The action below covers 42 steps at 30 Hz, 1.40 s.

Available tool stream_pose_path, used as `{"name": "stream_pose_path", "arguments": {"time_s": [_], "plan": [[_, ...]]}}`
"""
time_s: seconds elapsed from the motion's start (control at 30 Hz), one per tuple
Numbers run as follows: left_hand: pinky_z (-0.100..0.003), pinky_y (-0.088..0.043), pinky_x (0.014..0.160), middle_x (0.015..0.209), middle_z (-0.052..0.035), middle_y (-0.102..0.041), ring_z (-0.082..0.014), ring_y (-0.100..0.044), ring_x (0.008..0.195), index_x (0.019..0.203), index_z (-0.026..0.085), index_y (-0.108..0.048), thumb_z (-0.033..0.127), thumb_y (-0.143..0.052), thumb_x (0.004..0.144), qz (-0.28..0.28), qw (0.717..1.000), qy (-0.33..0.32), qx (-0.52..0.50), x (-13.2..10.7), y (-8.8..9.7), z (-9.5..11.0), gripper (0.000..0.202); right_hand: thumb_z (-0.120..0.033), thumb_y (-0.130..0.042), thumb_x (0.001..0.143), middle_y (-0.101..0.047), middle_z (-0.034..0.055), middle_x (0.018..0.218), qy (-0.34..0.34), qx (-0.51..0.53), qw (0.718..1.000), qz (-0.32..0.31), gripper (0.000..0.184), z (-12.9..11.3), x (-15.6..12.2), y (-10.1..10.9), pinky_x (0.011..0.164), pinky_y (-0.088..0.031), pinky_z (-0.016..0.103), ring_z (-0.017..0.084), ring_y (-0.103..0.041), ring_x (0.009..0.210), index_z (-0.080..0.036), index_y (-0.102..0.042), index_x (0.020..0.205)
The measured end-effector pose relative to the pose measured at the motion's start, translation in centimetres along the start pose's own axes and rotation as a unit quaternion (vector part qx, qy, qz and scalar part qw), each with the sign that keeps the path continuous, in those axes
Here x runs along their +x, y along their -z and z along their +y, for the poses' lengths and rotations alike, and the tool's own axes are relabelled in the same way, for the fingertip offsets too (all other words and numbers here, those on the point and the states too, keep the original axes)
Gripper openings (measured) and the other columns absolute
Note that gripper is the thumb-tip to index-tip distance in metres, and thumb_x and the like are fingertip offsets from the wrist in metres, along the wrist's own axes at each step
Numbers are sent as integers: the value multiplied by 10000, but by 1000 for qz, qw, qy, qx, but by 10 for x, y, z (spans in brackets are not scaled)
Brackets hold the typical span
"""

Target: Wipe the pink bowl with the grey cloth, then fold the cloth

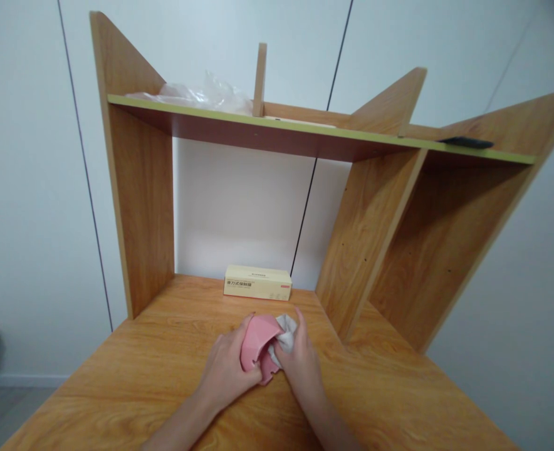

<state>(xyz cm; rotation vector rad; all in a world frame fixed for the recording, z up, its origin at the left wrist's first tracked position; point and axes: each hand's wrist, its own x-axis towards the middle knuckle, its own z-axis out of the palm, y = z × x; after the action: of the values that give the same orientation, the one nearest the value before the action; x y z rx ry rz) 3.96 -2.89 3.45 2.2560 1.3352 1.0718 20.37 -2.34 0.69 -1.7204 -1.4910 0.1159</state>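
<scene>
The left hand (pixel 225 368) is gripping a pink, hollow, stiff-looking vessel with a notched rim (pixel 259 335), its fingers curling round the outer side and its thumb pressing near the notched edge. The right hand (pixel 301 360) is pinching a crumpled white wad of soft sheet material (pixel 286 333) and is holding it against the vessel's opening, so the vessel is sitting between both hands, tilted with its mouth facing toward the right hand; whether its underside is touching the bench is hard to tell. Beneath the hands, the wood-grained bench (pixel 155 369) is spreading out on both sides. Just beyond the hands, a cream rectangular cardboard box with dark printing (pixel 257 285) is lying lengthwise. Farther beyond and above them, a wooden shelf unit with a yellow-green edge (pixel 148 207) is carrying a crinkled clear plastic bag (pixel 202 95) toward the left.
</scene>
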Motion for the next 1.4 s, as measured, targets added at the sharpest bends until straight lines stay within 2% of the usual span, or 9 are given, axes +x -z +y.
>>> {"name": "stream_pose_path", "arguments": {"time_s": [0.17, 0.4, 0.63, 0.8, 0.9, 1.0, 1.2, 1.3, 1.4], "plan": [[-392, -363, 836, 1102, -93, -598, -293, -543, 957, 1321, 222, -333, 300, -611, 617, -8, 998, -62, 8, -2, -1, 1, 761, -396, -541, 715, -657, 113, 963, -67, 24, 995, -75, 674, 4, -2, -5, 681, -451, 309, 254, -627, 861, -188, -316, 1315], [-421, -363, 849, 1036, -107, -601, -272, -554, 916, 1390, 147, -114, 389, -526, 740, 37, 999, 15, -30, -2, -4, -9, 807, -257, -462, 734, -619, 94, 1091, -51, 93, 994, -38, 574, 7, -3, -9, 764, -454, 295, 214, -594, 958, -173, -367, 1294], [-359, -354, 934, 1290, -150, -429, -251, -453, 1137, 1382, 137, -93, 320, -594, 713, -15, 992, 7, -128, -5, -22, -18, 856, -251, -390, 756, -639, 93, 1042, -70, 156, 984, -40, 554, 12, -1, -14, 756, -468, 265, 180, -614, 906, -99, -350, 1288], [-378, -373, 907, 1262, -142, -470, -264, -494, 1084, 1380, 155, -138, 258, -541, 718, 9, 996, 9, -90, -5, -20, -15, 782, -321, -460, 762, -674, 89, 917, -51, -33, 997, -39, 603, 3, 2, -1, 640, -462, 304, 234, -644, 784, -172, -308, 1325], [-399, -370, 889, 1203, -122, -531, -282, -518, 1041, 1376, 176, -179, 228, -544, 667, 1, 999, -6, -37, -4, -13, -9, 799, -376, -495, 760, -684, 92, 743, -7, -183, 983, -23, 649, -3, 3, 11, 592, -439, 310, 260, -646, 675, -180, -289, 1343], [-392, -359, 888, 1259, -99, -495, -280, -512, 1053, 1372, 213, -194, 214, -540, 631, -16, 999, -37, -8, -5, -7, -2, 818, -386, -508, 756, -681, 97, 720, 60, -234, 970, 16, 652, -5, 3, 19, 600, -433, 296, 255, -640, 660, -161, -310, 1335], [-391, -347, 883, 1260, -92, -494, -265, -511, 1047, 1368, 225, -207, 218, -522, 650, -22, 997, -71, 10, -6, -3, -4, 784, -339, -451, 789, -684, 90, 879, 75, -101, 991, -38, 650, -1, 0, 15, 610, -451, 296, 251, -647, 738, -162, -212, 1366], [-390, -372, 861, 1236, -95, -502, -260, -511, 1045, 1370, 225, -199, 302, -506, 739, 14, 999, -44, -7, -4, -5, -10, 706, -283, -425, 784, -680, 85, 908, 40, -18, 998, -49, 616, 3, -2, 8, 636, -460, 287, 231, -648, 772, -153, -238, 1356], [-423, -353, 901, 1302, -123, -415, -284, -428, 1145, 1390, 211, -108, 401, -538, 746, 52, 998, -10, -35, -3, -10, -15, 798, -227, -404, 757, -659, 94, 997, 5, 71, 997, -28, 620, 6, -3, 2, 719, -461, 279, 203, -628, 871, -124, -249, 1349]]}}
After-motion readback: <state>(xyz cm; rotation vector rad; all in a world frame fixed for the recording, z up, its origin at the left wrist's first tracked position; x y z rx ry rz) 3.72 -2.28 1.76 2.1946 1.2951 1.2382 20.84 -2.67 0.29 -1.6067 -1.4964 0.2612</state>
